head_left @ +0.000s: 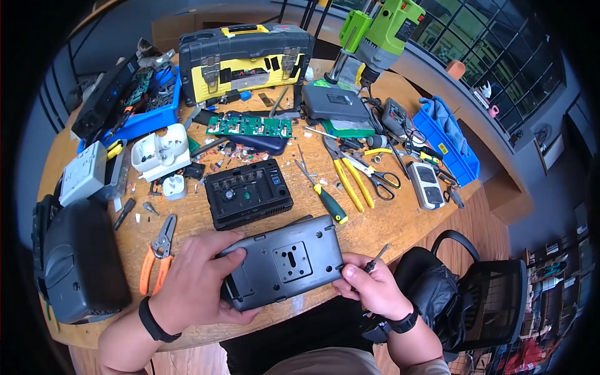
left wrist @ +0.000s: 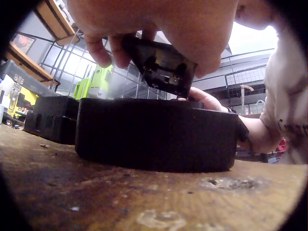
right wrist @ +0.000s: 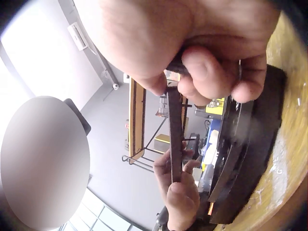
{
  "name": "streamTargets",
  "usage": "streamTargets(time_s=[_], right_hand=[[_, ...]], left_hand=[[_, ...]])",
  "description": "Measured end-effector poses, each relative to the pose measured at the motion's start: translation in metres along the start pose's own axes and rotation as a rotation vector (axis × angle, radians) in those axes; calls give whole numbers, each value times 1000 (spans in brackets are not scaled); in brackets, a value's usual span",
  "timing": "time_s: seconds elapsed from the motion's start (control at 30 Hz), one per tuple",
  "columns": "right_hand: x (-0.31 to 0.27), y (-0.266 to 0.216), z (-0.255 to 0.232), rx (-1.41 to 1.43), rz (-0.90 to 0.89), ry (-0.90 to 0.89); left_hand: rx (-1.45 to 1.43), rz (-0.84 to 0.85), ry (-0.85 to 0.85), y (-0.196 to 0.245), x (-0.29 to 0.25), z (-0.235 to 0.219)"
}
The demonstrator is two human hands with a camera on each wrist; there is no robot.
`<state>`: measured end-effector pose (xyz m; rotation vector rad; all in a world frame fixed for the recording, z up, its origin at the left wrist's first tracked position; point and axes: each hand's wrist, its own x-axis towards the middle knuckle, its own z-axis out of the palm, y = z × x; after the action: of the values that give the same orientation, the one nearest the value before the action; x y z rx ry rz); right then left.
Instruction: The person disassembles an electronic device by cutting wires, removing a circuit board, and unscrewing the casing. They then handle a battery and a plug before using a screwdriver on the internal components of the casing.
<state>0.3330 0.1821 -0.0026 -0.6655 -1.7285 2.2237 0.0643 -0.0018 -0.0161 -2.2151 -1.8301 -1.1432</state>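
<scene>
A flat black plastic cover (head_left: 257,270) with screw holes and a recessed square plate lies across both hands in the head view. My left hand (head_left: 194,278) grips its left end, thumb on the top face and fingers beneath. At the right end my right hand (head_left: 376,290) pinches the corner between thumb and fingers. That same hand also holds a slim dark tool (head_left: 380,253) with a pointed shaft, its handle hidden in the palm. Below the cover, a black housing (left wrist: 154,137) rests on the table in the left wrist view. Edge-on, the cover (right wrist: 175,139) appears tilted above it.
Just beyond is an open black casing (head_left: 249,209). Orange-handled wire strippers (head_left: 159,253) lie left; a green screwdriver (head_left: 328,203), yellow-handled pliers (head_left: 350,181) and scissors (head_left: 379,180) lie right. A black case (head_left: 84,262) stands at the left edge. Further back are a toolbox (head_left: 250,81) and circuit boards (head_left: 250,127).
</scene>
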Motion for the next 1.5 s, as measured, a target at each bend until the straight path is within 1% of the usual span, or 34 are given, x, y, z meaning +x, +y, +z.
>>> streamTargets(time_s=[0.03, 0.07, 0.3, 0.37, 0.4, 0.47, 0.6, 0.7, 0.77, 0.83, 0.97, 1.1, 1.3, 1.4, 1.47, 1.5], right_hand=[[0, -2, -1, -8, 25, -25], [0, -2, -2, -16, 51, -50], [2, 2, -2, 47, 24, -71], [1, -2, 3, 100, 87, 18], [1, 0, 1, 100, 87, 18], [3, 7, -5, 200, -7, -102], [4, 6, -6, 235, -3, -107], [4, 7, -4, 194, 4, -65], [5, 9, -4, 216, -24, -48], [4, 10, -3, 231, -25, -36], [4, 8, 0, 256, -21, 0], [4, 11, 0, 287, -33, -10], [6, 13, 6, 325, -65, 32], [8, 11, 12, 337, -110, 83], [7, 11, 15, 207, -184, 204], [7, 12, 16, 207, -185, 203]], left_hand=[[4, -14, -32, -1, -1, -1], [5, -14, -29, -1, -1, 0], [6, -13, -21, 1, 1, 0], [9, -16, -28, 2, 3, 0], [14, -5, -12, 3, 4, -1], [18, 5, 6, 4, 6, -1], [32, 1, -3, 5, 7, -2], [41, 3, -7, 6, 8, -2], [48, 4, -10, 5, 7, -2], [47, -2, -42, 4, 4, -1], [52, -1, -41, 4, 5, -1], [48, -4, -47, 4, 4, 0], [48, -2, -47, 4, 5, 0], [51, -5, -47, 4, 5, 0], [52, -7, -46, 3, 5, 0], [55, -5, -43, 3, 5, 0]])
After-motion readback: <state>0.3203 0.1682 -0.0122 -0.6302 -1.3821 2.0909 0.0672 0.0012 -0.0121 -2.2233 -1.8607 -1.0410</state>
